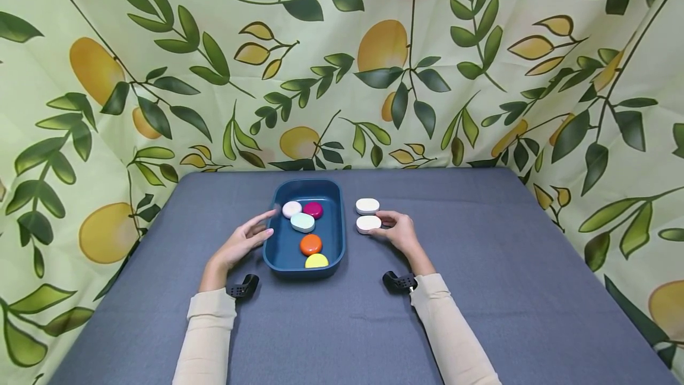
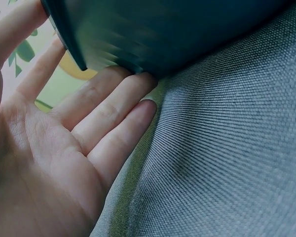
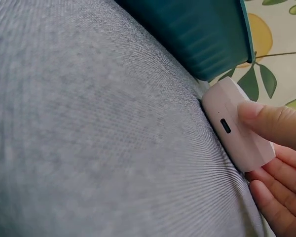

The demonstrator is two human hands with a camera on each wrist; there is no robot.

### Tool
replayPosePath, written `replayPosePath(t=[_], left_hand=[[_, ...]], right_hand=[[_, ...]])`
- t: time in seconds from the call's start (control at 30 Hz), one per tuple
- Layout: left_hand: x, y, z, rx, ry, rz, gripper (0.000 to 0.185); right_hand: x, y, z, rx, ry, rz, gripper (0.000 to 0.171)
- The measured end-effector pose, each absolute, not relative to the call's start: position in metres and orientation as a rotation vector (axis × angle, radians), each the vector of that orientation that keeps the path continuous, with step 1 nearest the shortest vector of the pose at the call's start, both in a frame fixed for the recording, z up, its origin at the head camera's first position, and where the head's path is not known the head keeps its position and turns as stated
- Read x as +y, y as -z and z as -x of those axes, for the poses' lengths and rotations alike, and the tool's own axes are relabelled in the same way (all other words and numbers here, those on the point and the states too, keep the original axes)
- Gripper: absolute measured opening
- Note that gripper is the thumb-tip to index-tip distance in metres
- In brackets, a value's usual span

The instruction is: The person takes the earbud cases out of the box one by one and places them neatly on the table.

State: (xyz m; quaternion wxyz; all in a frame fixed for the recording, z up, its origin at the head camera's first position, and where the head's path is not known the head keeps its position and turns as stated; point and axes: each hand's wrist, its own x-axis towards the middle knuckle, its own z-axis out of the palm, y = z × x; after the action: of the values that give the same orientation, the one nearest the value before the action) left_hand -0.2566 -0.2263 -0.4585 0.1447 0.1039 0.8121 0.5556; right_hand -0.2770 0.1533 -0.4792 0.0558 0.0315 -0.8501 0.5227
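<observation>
Right hand (image 1: 399, 232) pinched nearer white earbud case (image 1: 368, 224) on grey tablecloth (image 1: 507, 266), just right of blue tray (image 1: 336, 236). Left hand (image 1: 243, 243), fingers straight, touched tray's left wall.

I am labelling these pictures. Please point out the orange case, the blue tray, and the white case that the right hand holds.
orange case (image 1: 311, 244), head view, middle of its lid.
blue tray (image 1: 335, 192), head view, far right rim.
white case (image 3: 232, 126), right wrist view, side with the port.
</observation>
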Motion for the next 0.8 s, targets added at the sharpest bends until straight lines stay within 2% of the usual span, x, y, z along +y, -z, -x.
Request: replayPosePath(t=[0.37,0.8], left_hand=[[-0.227,0.458,0.256,2.333,-1.606,-0.301,0.06],[-0.225,0.457,0.256,2.341,-1.606,-0.31,0.057]], right_hand=[[0.149,0.456,0.271,-2.49,-1.659,-0.064,0.046],[0.11,0.419,0.246,-2.445,-1.738,-0.111,0.046]])
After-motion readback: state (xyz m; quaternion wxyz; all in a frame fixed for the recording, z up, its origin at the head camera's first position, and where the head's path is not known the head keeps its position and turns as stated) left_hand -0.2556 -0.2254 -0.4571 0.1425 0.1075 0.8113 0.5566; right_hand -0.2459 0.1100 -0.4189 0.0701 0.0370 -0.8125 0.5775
